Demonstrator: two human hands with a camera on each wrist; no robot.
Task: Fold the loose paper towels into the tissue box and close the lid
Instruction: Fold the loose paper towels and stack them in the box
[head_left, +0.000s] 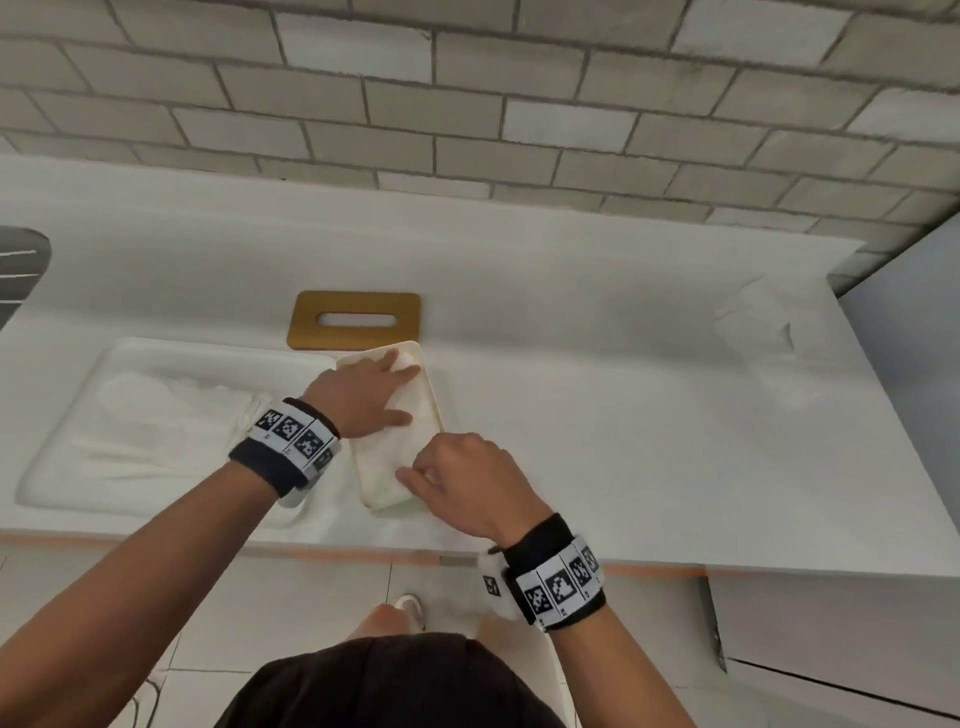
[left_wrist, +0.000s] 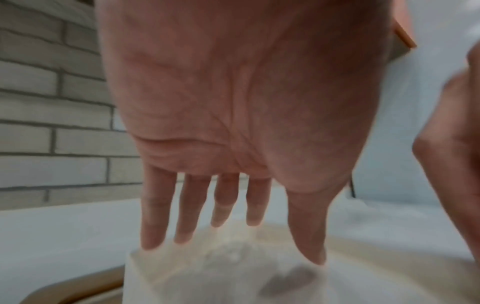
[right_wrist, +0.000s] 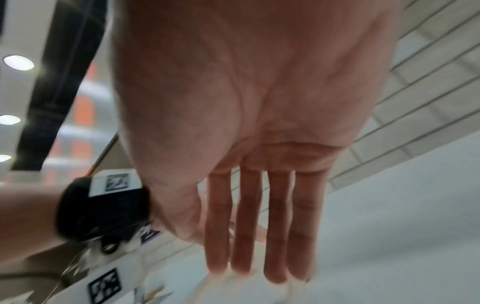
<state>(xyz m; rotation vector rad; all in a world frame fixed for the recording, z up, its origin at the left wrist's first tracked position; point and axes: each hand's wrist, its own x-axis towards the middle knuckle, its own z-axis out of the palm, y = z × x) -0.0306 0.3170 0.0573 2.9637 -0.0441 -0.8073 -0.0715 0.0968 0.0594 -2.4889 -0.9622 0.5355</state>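
Left hand (head_left: 370, 391), right hand (head_left: 470, 480) flat on paper towels (head_left: 387, 457) in tissue box (head_left: 435, 402)

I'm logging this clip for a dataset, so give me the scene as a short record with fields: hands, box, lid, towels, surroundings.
left hand: flat, fingers straight, pressing the paper towels at the box's far end
right hand: fingers on the towels at the box's near end
tissue box: cream, open, on the white counter
paper towels: lying in the box
lid: wooden, slotted, flat on the counter behind the box, not on it
step left: fit the lid
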